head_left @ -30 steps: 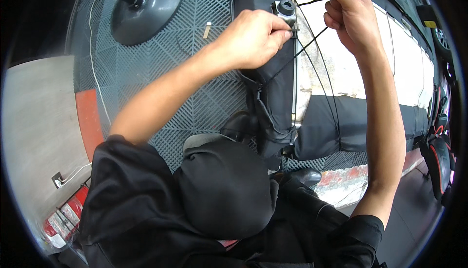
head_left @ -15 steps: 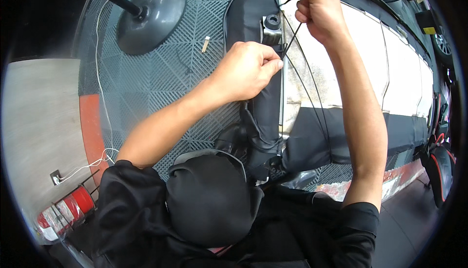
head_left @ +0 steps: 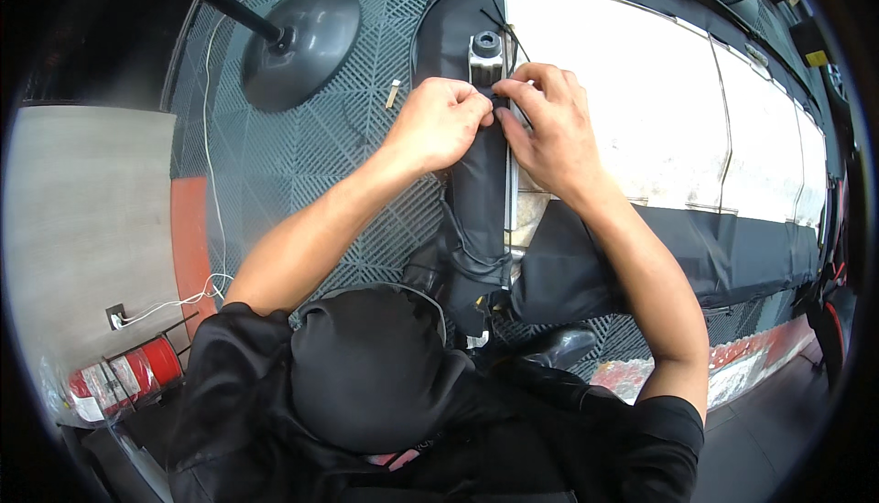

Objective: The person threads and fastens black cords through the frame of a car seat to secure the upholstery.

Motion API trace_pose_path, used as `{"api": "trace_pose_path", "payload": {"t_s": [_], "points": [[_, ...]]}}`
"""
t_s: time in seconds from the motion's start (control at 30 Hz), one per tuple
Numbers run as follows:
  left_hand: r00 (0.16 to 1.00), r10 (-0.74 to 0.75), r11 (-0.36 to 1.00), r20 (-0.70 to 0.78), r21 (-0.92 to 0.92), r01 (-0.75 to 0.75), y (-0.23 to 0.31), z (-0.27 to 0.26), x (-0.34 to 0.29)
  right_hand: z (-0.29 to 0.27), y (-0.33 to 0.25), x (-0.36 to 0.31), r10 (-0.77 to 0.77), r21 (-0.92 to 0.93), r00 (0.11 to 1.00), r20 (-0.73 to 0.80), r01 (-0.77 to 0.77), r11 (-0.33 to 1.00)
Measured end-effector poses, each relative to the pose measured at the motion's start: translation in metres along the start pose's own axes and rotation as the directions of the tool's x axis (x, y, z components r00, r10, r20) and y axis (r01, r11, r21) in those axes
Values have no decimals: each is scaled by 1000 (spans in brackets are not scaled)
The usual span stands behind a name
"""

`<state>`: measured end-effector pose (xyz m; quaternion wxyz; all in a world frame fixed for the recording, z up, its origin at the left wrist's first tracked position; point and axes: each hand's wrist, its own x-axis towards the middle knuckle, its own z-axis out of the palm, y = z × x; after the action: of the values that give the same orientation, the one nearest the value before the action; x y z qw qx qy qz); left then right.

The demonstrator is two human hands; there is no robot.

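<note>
Black upholstery (head_left: 478,183) wraps the near end of a long padded piece, which looks like a vehicle seat, with a white backing panel (head_left: 641,91). Along the seam between them, my left hand (head_left: 441,123) is closed in a pinch at the cover's edge; its fingertips hide what they hold. My right hand (head_left: 554,128) meets it from the other side, thumb and forefinger apart around the same spot. Thin black cord (head_left: 509,31) runs above the right fingers and partly behind them. Just beyond both hands stands a metal bracket with a round black knob (head_left: 487,43).
A black round stand base (head_left: 302,45) with a pole rests on the grey grid floor matting (head_left: 385,9), near a small pale strip (head_left: 393,94). White cable (head_left: 212,137) runs along the left to a wall socket (head_left: 115,316). A red cylinder (head_left: 137,379) lies lower left.
My right hand has come down and left from the far side, where it held black cord drawn taut, to beside my left hand. The left hand keeps its pinch, shifted slightly left in view.
</note>
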<state>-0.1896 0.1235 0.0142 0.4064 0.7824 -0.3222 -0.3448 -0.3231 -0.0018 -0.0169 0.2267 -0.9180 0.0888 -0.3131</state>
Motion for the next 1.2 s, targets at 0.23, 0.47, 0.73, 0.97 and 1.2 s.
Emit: {"api": "trace_pose_path", "payload": {"t_s": [0.23, 0.47, 0.73, 0.97, 1.2], "points": [[976, -79, 991, 204, -93, 100, 3, -12, 6, 10, 9, 7, -156, -17, 988, 6, 156, 988], [827, 555, 661, 86, 558, -501, -16, 7, -8, -21, 3, 27, -79, -17, 904, 419, 95, 995], [831, 548, 802, 95, 223, -555, -25, -3, 5, -23, 7, 35, -228, -30, 885, 406, 263, 964], [912, 365, 921, 187, 71, -383, -16, -13, 7, -32, 4, 28, -322, -175, 887, 331, 393, 903], [874, 472, 861, 111, 155, -485, -16, -24, -3, -74, -13, 31, 161, 337, 791, 591, -423, 841]]}}
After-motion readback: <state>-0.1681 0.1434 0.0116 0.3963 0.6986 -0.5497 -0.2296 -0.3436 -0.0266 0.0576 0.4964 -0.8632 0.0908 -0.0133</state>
